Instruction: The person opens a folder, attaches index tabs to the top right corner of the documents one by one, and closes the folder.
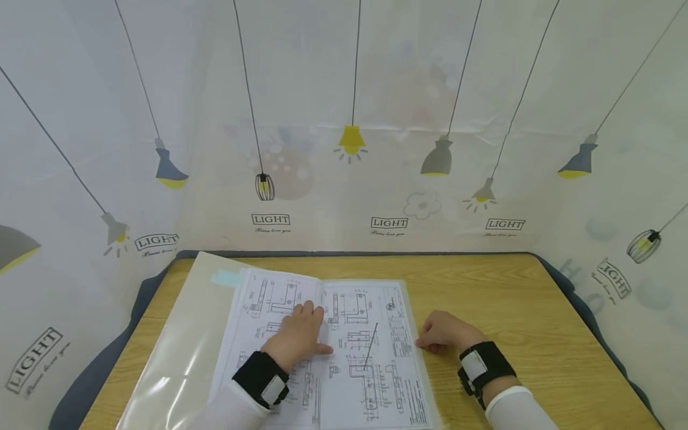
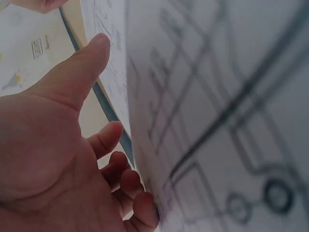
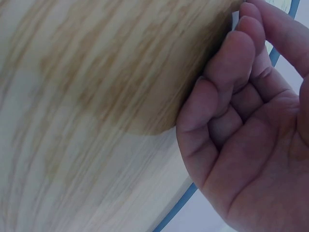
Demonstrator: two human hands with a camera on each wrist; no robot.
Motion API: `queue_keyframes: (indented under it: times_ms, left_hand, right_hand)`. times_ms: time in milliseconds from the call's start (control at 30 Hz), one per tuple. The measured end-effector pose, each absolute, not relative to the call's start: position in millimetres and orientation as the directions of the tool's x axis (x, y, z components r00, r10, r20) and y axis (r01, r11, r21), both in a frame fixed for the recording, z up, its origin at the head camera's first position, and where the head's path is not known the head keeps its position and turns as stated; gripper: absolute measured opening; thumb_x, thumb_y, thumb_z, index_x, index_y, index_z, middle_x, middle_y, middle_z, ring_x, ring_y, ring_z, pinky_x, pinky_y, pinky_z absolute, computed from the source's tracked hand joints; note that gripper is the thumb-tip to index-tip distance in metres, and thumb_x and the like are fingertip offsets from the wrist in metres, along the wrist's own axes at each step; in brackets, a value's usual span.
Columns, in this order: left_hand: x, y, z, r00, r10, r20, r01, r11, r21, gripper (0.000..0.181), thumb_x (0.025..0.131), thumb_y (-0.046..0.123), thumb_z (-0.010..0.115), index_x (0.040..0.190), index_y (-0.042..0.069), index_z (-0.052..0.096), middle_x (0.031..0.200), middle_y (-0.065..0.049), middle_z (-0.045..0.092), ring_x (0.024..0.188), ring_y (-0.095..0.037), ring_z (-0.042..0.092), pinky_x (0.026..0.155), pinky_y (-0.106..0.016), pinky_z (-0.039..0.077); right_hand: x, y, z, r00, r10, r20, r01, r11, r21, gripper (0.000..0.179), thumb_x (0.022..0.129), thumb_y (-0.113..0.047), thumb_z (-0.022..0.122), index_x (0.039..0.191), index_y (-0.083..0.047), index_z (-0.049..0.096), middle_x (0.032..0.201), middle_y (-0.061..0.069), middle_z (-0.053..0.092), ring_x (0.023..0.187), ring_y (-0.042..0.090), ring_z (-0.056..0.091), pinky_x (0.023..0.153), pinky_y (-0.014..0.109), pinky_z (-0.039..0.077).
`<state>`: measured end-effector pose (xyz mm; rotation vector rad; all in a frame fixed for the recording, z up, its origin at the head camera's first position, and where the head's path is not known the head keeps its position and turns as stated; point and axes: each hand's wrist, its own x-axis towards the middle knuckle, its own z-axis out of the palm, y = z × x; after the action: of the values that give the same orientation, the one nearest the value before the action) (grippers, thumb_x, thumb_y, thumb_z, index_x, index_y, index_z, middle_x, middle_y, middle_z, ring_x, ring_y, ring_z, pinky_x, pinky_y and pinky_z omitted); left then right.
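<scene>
An open booklet of technical drawings (image 1: 389,334) lies on the wooden table in the head view. My left hand (image 1: 298,334) rests on its left page near the fold, fingers spread and thumb reaching over the fold. In the left wrist view that hand (image 2: 58,140) is beside the blurred printed sheet. At the booklet's right edge, my right hand (image 1: 448,331) pinches the page edge between thumb and forefinger. The right wrist view shows the other fingers of this hand (image 3: 256,125) curled inward; the pinched edge itself is hidden there.
A glossy cream cover sheet (image 1: 177,334) extends left from under the pages, with a pale blue patch (image 1: 226,278) near its top. The wooden table (image 1: 500,292) has a dark blue edge (image 1: 355,254). Behind it hangs a lamp-patterned cloth (image 1: 322,89).
</scene>
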<state>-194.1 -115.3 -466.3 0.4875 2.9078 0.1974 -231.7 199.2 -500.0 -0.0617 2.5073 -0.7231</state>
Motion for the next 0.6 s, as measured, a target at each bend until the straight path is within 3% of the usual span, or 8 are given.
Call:
queue_keyframes:
  times_ms: [367, 600]
  left_hand:
    - [-198.9, -140.0, -490.7, -0.923, 0.283, -0.26, 0.212, 0.939, 0.27, 0.075, 0.07, 0.055, 0.073, 0.124, 0.008, 0.051, 0.102, -0.007, 0.049, 0.086, -0.02, 0.043, 0.08, -0.038, 0.046]
    - [-203.8, -144.1, -502.2, -0.915, 0.295, -0.275, 0.211, 0.931, 0.299, 0.075, 0.069, 0.059, 0.072, 0.122, 0.012, 0.05, 0.102, -0.004, 0.049, 0.086, -0.019, 0.043, 0.079, -0.038, 0.046]
  right_hand:
    - [-234.4, 200.8, -502.3, -0.856, -0.189, -0.481, 0.1, 0.852, -0.514, 0.022, 0.079, -0.019, 0.074, 0.062, -0.008, 0.064, 0.055, 0.0, 0.055, 0.051, 0.014, 0.051, 0.05, 0.024, 0.039]
    - [-231.5, 201.1, -501.0, -0.862, -0.193, -0.468, 0.092, 0.849, -0.52, 0.022, 0.079, -0.018, 0.074, 0.062, -0.008, 0.064, 0.055, 0.0, 0.055, 0.051, 0.014, 0.051, 0.05, 0.024, 0.039]
